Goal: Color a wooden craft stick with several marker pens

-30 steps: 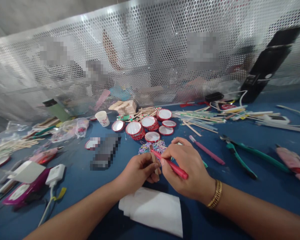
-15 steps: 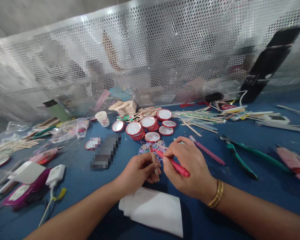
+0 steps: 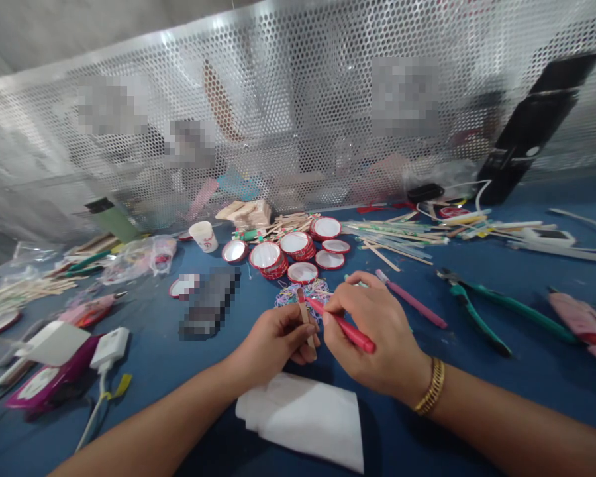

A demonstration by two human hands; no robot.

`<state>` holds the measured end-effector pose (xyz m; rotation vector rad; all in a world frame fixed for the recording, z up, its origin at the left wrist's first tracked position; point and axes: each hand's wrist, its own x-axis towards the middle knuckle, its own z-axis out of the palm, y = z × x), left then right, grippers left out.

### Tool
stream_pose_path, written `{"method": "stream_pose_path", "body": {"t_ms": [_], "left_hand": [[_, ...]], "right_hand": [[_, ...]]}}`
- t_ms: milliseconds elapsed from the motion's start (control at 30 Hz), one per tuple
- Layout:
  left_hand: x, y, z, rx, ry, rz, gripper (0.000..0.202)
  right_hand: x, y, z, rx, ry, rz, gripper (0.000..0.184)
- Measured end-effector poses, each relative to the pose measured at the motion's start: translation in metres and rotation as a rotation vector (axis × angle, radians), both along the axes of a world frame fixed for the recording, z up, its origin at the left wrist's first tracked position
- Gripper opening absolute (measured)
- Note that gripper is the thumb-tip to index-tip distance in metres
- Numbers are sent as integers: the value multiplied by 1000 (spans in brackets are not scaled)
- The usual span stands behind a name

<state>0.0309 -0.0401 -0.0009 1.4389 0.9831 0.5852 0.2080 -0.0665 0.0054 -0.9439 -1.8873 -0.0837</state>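
Observation:
Between the thumb and fingers of my left hand [image 3: 281,339] stands a flat wooden craft stick [image 3: 304,317], its upper end coloured red. My right hand [image 3: 372,331] grips a red marker [image 3: 350,331] like a pen, the tip at or very close to the stick's red end; I cannot tell whether they touch. Just beyond the stick lies a pile of small coloured loops [image 3: 302,291]. Folded white tissue [image 3: 308,414] rests on the blue table below my hands.
Red-rimmed round discs [image 3: 265,255] are stacked ahead, near a paper cup [image 3: 203,236]. A phone [image 3: 211,301] lies left. On the right are a pink pen [image 3: 412,298] and green-handled pliers [image 3: 477,311]. A perforated metal screen [image 3: 288,99] spans the back.
Almost nothing differs. Both hands keep their hold and place, with the right hand and marker shifted only very slightly.

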Motion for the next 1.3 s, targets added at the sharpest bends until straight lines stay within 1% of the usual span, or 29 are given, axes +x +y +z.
{"method": "stream_pose_path", "body": {"t_ms": [267,500,700,900,1100,1300], "left_hand": [[0,0,2,-12,-14,13,46],[0,0,3,-4,2,6,43],[-1,0,1,7,-12,3,42],[0,0,2,6,-1,6,41],[0,0,1,-2,-18,9,42],[-1,0,0,8,-15,5,40]], "right_hand": [[-2,-2,0,18,0,23,7],[-1,-1,1,10,-24,-8,8],[-1,-2,0,24,-12,18,6],[-1,-1,1,2,-21,-5,8],[0,-2,2,23,-3,15,8],[-2,-2,1,13,-35,15,7]]}}
